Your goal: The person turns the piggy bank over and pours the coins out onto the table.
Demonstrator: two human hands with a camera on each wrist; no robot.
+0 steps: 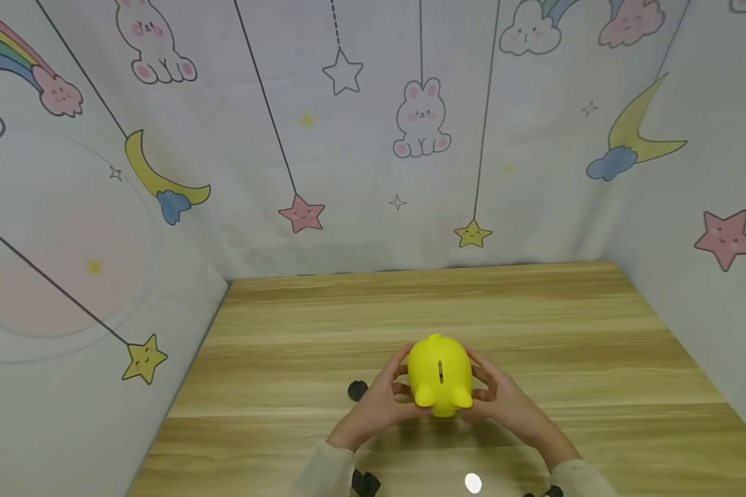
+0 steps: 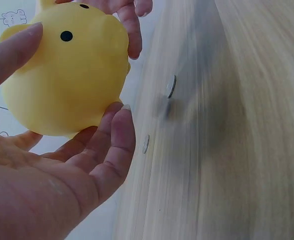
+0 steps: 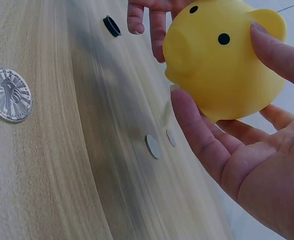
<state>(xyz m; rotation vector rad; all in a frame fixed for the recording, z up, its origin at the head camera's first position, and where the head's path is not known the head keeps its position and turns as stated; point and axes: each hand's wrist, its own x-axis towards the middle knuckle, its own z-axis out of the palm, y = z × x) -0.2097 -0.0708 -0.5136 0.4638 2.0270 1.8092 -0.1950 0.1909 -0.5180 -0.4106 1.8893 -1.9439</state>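
Note:
Both hands hold a yellow piggy bank (image 1: 440,373) above the wooden table, its coin slot facing up in the head view. My left hand (image 1: 382,399) grips one side, thumb near an ear and fingers curled under the body. On the other side, my right hand (image 1: 506,404) grips it the same way. Black eyes and a snout show on the bank (image 3: 221,60) in the right wrist view. Below it are two small silver coins, one coin (image 2: 171,86) nearer the snout and another coin (image 2: 146,144) under the left fingers.
A black round cap (image 1: 357,390) lies left of the left hand. On the table near the front lies a large silver coin (image 3: 9,95) with a patterned face. Dark pieces (image 1: 365,483) show by the left sleeve. Printed cloth walls (image 1: 373,241) enclose the table (image 1: 298,331).

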